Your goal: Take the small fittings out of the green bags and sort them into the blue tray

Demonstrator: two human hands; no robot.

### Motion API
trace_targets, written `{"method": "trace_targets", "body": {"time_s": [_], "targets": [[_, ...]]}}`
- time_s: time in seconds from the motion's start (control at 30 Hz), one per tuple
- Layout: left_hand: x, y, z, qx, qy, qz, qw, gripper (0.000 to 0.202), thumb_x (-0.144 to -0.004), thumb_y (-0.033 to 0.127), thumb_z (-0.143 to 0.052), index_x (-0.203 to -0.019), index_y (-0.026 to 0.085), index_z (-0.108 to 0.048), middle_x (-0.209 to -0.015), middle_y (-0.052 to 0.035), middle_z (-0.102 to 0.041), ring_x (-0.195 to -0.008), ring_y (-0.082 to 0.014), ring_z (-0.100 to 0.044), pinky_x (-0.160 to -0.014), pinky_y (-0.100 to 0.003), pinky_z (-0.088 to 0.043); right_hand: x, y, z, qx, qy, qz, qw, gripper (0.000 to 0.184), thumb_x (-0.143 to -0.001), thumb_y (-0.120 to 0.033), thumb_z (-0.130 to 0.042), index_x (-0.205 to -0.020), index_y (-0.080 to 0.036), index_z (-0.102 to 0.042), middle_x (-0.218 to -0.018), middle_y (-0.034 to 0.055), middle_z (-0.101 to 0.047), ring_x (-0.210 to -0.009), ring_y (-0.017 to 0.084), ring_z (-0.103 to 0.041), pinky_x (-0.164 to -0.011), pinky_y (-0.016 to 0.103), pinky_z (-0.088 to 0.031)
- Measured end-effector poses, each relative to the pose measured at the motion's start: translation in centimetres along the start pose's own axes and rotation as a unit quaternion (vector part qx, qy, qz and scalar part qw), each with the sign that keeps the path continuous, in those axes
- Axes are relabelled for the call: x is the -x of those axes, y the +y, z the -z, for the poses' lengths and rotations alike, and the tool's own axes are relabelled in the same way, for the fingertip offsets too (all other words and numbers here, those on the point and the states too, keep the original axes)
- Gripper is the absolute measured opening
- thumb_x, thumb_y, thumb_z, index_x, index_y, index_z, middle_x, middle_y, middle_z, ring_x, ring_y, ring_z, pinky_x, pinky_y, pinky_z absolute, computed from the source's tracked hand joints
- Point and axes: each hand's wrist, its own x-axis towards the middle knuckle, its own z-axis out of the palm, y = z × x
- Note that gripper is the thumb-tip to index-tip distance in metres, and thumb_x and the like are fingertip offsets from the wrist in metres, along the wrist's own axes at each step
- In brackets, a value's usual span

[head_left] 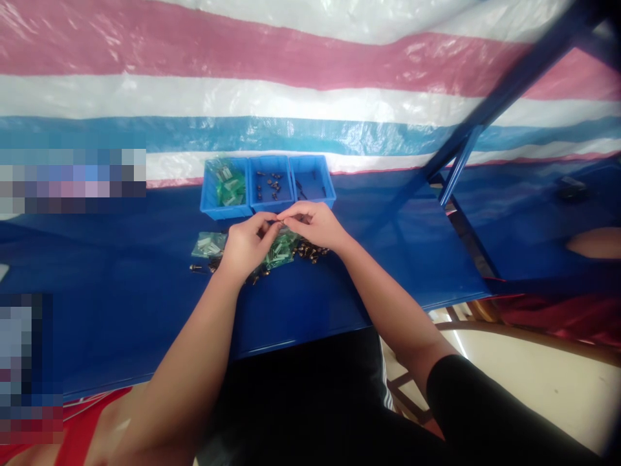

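Blue table [136,272], roomy toward its near edge [301,342]; left hand [246,243], right hand [317,223], fingers [293,210] pinched narrow (contents unclear)

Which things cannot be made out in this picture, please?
All in the head view:
Whether the left hand and right hand hold anything: hidden by the hands themselves.
Middle green bag: partly behind the left hand.
Small dark parts: too small for detail.
Another person's arm: cut off by the right edge.

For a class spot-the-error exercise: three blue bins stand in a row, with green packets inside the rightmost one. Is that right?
Not quite: the head view shows green packets inside the leftmost bin; the three blue bins do stand in a row.
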Motion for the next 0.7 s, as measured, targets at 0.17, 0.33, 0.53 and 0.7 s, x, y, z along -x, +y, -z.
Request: {"method": "trace_targets", "body": {"time_s": [0.17, 0.33, 0.53, 0.7], "targets": [[0.01, 0.08, 0.00, 0.007, 0.000, 0.007, 1.000, 0.025, -0.098, 0.040, -0.065, -0.110, 0.020, -0.074, -0.067, 0.0031, -0.062, -0.058, -0.0111, -0.054, -0.062, -0.024, -0.043, 0.01, 0.49, -0.01, -0.007, 0.005, -0.008, 1.000, 0.023, -0.090, -0.028, -0.065, -0.100, -0.017, -0.082, -0.095, 0.0062, -0.080, -0.075, 0.014, -0.067, -0.070, 0.029, -0.055], [0.03, 0.14, -0.05, 0.006, 0.005, 0.009, 1.000, 0.023, -0.097, 0.039, -0.066, -0.107, 0.020, -0.075, -0.065, 0.0037, -0.060, -0.057, -0.0106, -0.052, -0.061, -0.024, -0.043, -0.04, 0.84, 0.08, 0.024, 0.011, -0.019, 0.999, 0.023, -0.089, -0.027, -0.064, -0.100, -0.017, -0.081, -0.095, 0.0059, -0.080, -0.082, 0.016, -0.070, -0.074, 0.030, -0.057], [0.05, 0.23, -0.07, 0.009, 0.014, 0.014, 1.000, 0.020, -0.094, 0.036, -0.067, -0.103, 0.020, -0.076, -0.067, 0.0029, -0.062, -0.058, -0.0101, -0.053, -0.061, -0.023, -0.044, 0.10, 0.72, 0.13, 0.026, -0.014, -0.025, 0.999, 0.025, -0.087, -0.031, -0.070, -0.105, -0.017, -0.080, -0.098, 0.0063, -0.080, -0.082, 0.016, -0.070, -0.078, 0.031, -0.058], [0.03, 0.22, -0.08, 0.008, 0.015, 0.012, 1.000, 0.020, -0.093, 0.036, -0.068, -0.101, 0.020, -0.078, -0.068, 0.0022, -0.062, -0.058, -0.0104, -0.052, -0.062, -0.024, -0.044, 0.06, 0.59, 0.09, 0.032, -0.008, -0.025, 0.999, 0.022, -0.087, -0.031, -0.071, -0.101, -0.017, -0.080, -0.099, 0.0064, -0.081, -0.085, 0.017, -0.072, -0.082, 0.033, -0.059]]}}
